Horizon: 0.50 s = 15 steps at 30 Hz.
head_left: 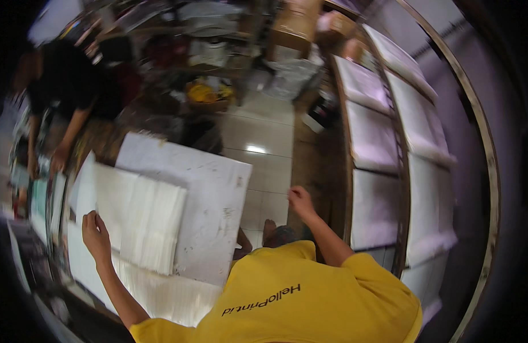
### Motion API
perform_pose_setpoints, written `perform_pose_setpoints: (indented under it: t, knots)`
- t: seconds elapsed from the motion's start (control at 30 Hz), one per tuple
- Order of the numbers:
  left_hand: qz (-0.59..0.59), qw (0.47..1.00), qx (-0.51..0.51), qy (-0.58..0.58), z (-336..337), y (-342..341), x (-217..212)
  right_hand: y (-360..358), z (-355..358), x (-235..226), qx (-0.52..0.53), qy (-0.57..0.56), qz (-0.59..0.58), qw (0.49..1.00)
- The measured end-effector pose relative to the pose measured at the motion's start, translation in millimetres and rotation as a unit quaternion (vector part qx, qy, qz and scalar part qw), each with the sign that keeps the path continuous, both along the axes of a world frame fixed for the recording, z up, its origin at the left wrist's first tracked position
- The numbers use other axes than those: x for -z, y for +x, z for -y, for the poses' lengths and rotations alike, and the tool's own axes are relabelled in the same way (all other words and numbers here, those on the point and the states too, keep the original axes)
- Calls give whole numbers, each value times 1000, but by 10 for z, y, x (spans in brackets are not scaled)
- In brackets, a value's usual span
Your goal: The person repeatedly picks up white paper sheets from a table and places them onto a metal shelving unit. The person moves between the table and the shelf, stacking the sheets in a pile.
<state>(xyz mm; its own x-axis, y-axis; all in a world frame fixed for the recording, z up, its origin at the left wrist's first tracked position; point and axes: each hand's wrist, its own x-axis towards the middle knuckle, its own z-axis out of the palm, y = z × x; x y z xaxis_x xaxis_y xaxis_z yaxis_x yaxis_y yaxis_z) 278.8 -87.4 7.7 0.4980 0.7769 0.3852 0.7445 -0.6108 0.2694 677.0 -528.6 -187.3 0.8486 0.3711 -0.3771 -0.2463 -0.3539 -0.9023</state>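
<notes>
At the left, my left hand is closed, its fingertips at the lower edge of a raised white sheet. That sheet stands tilted up at the left side of a thick stack of white paper. The stack lies on a big white board with dark marks. Away from the board, over the gap before the rack, my right hand is held up with its fingers curled together. I see nothing in it, though it is slightly blurred.
More white paper lies nearer me. A wooden rack at the right holds rows of white padded-looking panels. A person in black works at the far left. Cardboard boxes and a plastic bag stand beyond the tiled floor.
</notes>
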Motion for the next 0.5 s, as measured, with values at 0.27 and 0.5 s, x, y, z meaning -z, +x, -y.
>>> perform_pose_setpoints:
  t: [0.27,0.5]
  knots:
    - [125,942,285,-127,1440,2288,-157,-702,-551,-1302,-198,173,30,964]
    - [160,826,371,-394,2939,3188,4,-899,98,-1530,-67,82,199,974]
